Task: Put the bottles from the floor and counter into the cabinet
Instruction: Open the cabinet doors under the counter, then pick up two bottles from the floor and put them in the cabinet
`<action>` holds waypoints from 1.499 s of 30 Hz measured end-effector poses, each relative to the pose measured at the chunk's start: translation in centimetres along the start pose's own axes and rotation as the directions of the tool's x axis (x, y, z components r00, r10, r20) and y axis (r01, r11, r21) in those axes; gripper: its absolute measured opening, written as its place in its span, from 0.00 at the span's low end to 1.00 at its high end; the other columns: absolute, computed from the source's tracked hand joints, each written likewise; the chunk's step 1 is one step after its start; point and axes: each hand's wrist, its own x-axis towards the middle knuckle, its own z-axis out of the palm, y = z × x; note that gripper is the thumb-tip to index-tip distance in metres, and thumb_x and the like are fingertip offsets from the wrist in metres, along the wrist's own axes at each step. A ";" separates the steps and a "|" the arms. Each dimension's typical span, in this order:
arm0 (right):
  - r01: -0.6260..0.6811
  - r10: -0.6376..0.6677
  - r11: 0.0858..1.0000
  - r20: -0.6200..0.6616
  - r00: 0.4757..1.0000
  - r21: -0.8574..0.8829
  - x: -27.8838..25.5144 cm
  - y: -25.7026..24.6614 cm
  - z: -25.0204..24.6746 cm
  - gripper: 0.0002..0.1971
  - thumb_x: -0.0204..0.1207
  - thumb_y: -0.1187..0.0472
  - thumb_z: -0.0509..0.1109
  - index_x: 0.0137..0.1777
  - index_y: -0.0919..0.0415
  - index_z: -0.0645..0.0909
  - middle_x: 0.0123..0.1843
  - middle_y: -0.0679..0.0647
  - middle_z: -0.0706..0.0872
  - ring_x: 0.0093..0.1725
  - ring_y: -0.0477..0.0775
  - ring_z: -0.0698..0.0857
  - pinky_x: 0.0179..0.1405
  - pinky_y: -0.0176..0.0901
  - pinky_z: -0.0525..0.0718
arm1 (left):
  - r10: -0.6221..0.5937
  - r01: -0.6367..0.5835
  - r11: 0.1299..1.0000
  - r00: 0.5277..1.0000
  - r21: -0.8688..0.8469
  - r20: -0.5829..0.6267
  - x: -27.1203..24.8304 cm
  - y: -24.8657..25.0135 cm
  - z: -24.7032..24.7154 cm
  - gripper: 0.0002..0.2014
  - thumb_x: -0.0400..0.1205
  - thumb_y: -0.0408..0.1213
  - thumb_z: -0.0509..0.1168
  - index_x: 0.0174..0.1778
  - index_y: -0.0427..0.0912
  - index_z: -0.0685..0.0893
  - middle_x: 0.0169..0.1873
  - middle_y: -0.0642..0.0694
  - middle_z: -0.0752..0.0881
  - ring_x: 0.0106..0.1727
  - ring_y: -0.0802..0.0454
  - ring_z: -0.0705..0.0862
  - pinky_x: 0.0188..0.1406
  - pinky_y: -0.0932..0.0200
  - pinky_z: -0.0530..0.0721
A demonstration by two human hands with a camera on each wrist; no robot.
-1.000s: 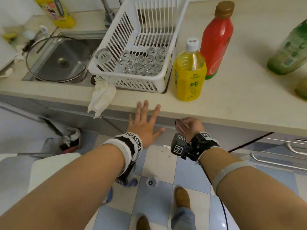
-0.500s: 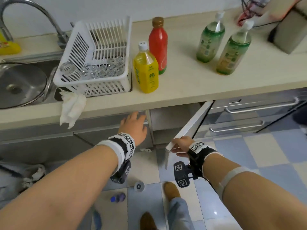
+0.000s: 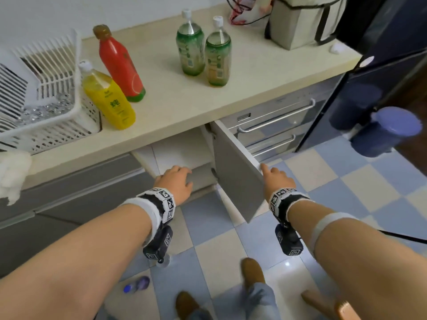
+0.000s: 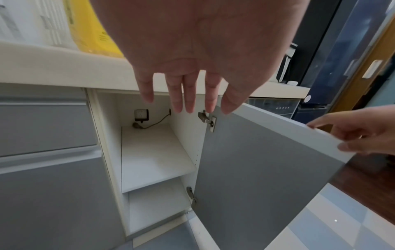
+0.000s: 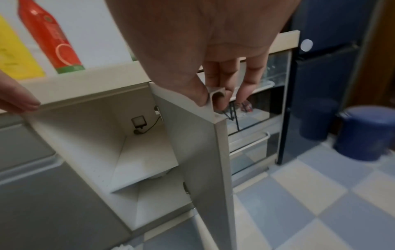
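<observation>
On the counter stand a yellow bottle (image 3: 108,98), a red bottle (image 3: 120,63) and two green bottles (image 3: 190,47) (image 3: 218,56). A small purple bottle (image 3: 136,284) lies on the floor tiles by my feet. The grey cabinet door (image 3: 233,179) stands wide open, and bare white shelves (image 4: 153,155) show inside. My right hand (image 5: 215,99) pinches the door's top outer corner. My left hand (image 4: 188,101) hovers in front of the cabinet opening with straight fingers, holding nothing.
A white dish basket (image 3: 46,107) with glasses sits left of the yellow bottle. Drawers with bar handles (image 3: 277,118) lie right of the door, then a dark fridge (image 3: 381,65) and a blue bin (image 3: 388,132). A socket and cable (image 4: 141,116) sit at the shelf's back.
The cabinet door went from shut to wide open, pulled by my right hand. My left hand left the counter edge and came in front of the opening.
</observation>
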 end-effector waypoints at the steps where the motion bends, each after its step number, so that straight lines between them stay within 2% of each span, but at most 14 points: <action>1: 0.029 -0.029 0.999 -0.006 1.000 -0.044 0.5 0.9 -0.4 0.40 0.68 0.70 0.69 0.79 0.50 0.57 0.69 0.61 0.77 0.68 0.67 0.77 0.62 0.61 0.78 | -0.018 0.018 1.000 1.000 0.006 0.015 0.2 0.9 0.3 0.23 0.85 0.45 0.59 0.79 0.51 0.74 0.75 0.45 0.77 0.76 0.42 0.76 0.75 0.39 0.71; 5: 0.105 -0.109 0.976 -0.010 0.994 -0.190 1.8 3.4 -1.6 0.43 0.71 0.66 0.71 0.83 0.53 0.52 0.76 0.61 0.75 0.74 0.67 0.73 0.72 0.65 0.70 | -0.104 0.105 0.994 0.992 -0.013 0.070 0.5 4.5 1.4 0.22 0.86 0.45 0.59 0.78 0.50 0.75 0.75 0.44 0.77 0.76 0.42 0.77 0.75 0.42 0.71; 9: 0.166 -0.173 0.947 0.002 0.985 -0.275 2.3 4.0 -2.0 0.47 0.70 0.62 0.75 0.84 0.56 0.51 0.78 0.61 0.73 0.76 0.67 0.73 0.76 0.68 0.67 | -0.154 0.158 0.986 0.986 -0.052 0.063 0.5 7.1 1.9 0.22 0.86 0.46 0.60 0.77 0.51 0.76 0.76 0.45 0.76 0.76 0.43 0.76 0.75 0.42 0.70; 14: 0.257 -0.273 0.902 0.001 0.962 -0.347 2.0 3.2 -3.0 0.45 0.68 0.61 0.77 0.81 0.54 0.55 0.75 0.63 0.74 0.73 0.67 0.75 0.72 0.65 0.73 | -0.172 0.172 0.979 0.985 -0.108 0.010 -0.9 7.9 1.1 0.21 0.86 0.46 0.61 0.76 0.52 0.77 0.75 0.47 0.77 0.76 0.45 0.76 0.74 0.42 0.72; 18: 0.317 -0.360 0.815 0.006 0.933 -0.485 1.4 1.8 -3.5 0.45 0.66 0.57 0.80 0.80 0.56 0.59 0.75 0.62 0.71 0.75 0.65 0.70 0.72 0.63 0.73 | -0.216 0.210 0.966 0.976 -0.151 -0.020 -2.8 5.8 0.8 0.21 0.86 0.45 0.60 0.77 0.52 0.76 0.76 0.47 0.77 0.74 0.45 0.79 0.74 0.41 0.73; 22: 0.446 -0.505 0.672 0.074 0.860 -0.591 0.5 -3.3 -3.9 0.40 0.68 0.58 0.78 0.79 0.57 0.63 0.77 0.64 0.66 0.77 0.66 0.67 0.74 0.63 0.70 | -0.263 0.254 0.958 0.964 -0.135 -0.048 -5.9 1.6 1.4 0.21 0.86 0.45 0.61 0.76 0.52 0.77 0.76 0.47 0.77 0.75 0.44 0.79 0.73 0.43 0.74; 24: 0.533 -0.566 0.625 0.139 0.812 -0.570 0.0 -6.7 -3.4 0.34 0.72 0.61 0.73 0.78 0.58 0.66 0.76 0.64 0.65 0.76 0.66 0.66 0.73 0.62 0.71 | -0.290 0.282 0.951 0.956 -0.126 -0.047 -7.7 -0.6 2.0 0.20 0.86 0.46 0.61 0.75 0.51 0.77 0.72 0.47 0.80 0.72 0.44 0.80 0.70 0.44 0.75; 26: 0.615 -0.622 0.567 0.205 0.756 -0.547 -1.0 -10.8 -1.9 0.33 0.72 0.62 0.72 0.78 0.58 0.67 0.76 0.64 0.64 0.76 0.66 0.66 0.72 0.61 0.73 | -0.345 0.336 0.930 0.938 -0.145 -0.038 -9.9 -3.8 3.3 0.20 0.86 0.45 0.60 0.75 0.50 0.77 0.70 0.46 0.80 0.71 0.44 0.80 0.70 0.44 0.76; 29: 0.718 -0.667 0.464 0.329 0.669 -0.519 -3.1 -17.3 2.1 0.38 0.69 0.63 0.75 0.79 0.58 0.65 0.78 0.64 0.61 0.78 0.66 0.65 0.72 0.62 0.74 | -0.428 0.422 0.891 0.904 -0.169 0.003 -13.8 -9.4 6.3 0.21 0.85 0.44 0.59 0.75 0.51 0.77 0.72 0.47 0.80 0.72 0.42 0.79 0.73 0.43 0.76; 33: 0.772 -0.625 0.411 0.467 0.626 -0.485 -5.2 -23.8 9.2 0.36 0.71 0.65 0.73 0.79 0.58 0.64 0.81 0.64 0.58 0.80 0.66 0.62 0.70 0.62 0.76 | -0.491 0.507 0.847 0.862 -0.159 0.129 -17.5 -17.3 12.3 0.20 0.85 0.45 0.60 0.74 0.51 0.76 0.71 0.48 0.80 0.72 0.43 0.78 0.73 0.42 0.74; 36: 0.776 -0.563 0.445 0.535 0.630 -0.447 -5.2 -26.9 15.8 0.36 0.71 0.65 0.72 0.79 0.55 0.64 0.81 0.62 0.58 0.79 0.66 0.63 0.64 0.58 0.81 | -0.525 0.571 0.802 0.814 -0.176 0.248 -19.2 -22.8 18.1 0.17 0.84 0.45 0.60 0.69 0.50 0.78 0.66 0.45 0.81 0.69 0.40 0.81 0.66 0.42 0.78; 41: 0.724 -0.445 0.564 0.593 0.672 -0.397 -2.6 -30.1 28.1 0.35 0.71 0.61 0.72 0.79 0.54 0.64 0.76 0.59 0.61 0.74 0.62 0.69 0.62 0.57 0.84 | -0.522 0.620 0.764 0.756 -0.176 0.395 -19.2 -30.3 29.6 0.30 0.83 0.44 0.64 0.82 0.50 0.65 0.72 0.43 0.75 0.72 0.41 0.78 0.70 0.40 0.78; 45: 0.671 -0.395 0.673 0.615 0.683 -0.312 0.9 -31.7 38.9 0.36 0.71 0.56 0.73 0.78 0.51 0.62 0.68 0.57 0.66 0.61 0.59 0.78 0.51 0.51 0.85 | -0.567 0.710 0.635 0.696 -0.304 0.441 -16.7 -34.7 40.5 0.38 0.80 0.41 0.70 0.84 0.47 0.57 0.70 0.41 0.73 0.69 0.40 0.78 0.63 0.42 0.82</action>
